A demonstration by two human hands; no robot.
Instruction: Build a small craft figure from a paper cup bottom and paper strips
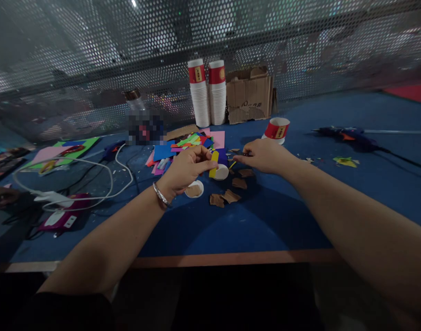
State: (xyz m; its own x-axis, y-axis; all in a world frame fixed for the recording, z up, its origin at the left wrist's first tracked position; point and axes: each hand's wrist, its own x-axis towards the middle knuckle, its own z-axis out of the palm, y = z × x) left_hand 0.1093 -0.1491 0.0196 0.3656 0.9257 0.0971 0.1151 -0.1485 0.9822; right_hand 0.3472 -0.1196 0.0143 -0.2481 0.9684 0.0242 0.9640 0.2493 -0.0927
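Note:
My left hand (pixel 193 166), a silver bangle on its wrist, pinches a yellow paper strip (pixel 213 164) between thumb and fingers. The strip stands up at the edge of a white round piece (pixel 221 173), which looks like a cup bottom. My right hand (pixel 262 155) is closed in a pinch to the right; what it holds, if anything, is hidden. A thin yellow sliver (pixel 233 164) lies by its fingertips. Below my left hand sits a white disc (pixel 199 189) with brown cardboard on it. Torn cardboard pieces (pixel 231 196) lie between and below my hands.
Coloured paper (pixel 165 152) is heaped behind my left hand. Two stacks of paper cups (pixel 200 103) and a cardboard box (pixel 250 99) stand at the mesh wall. One red-and-white cup (pixel 278 130) is behind my right hand. A glue gun (pixel 351 138) lies right, a purple power strip (pixel 64 216) left.

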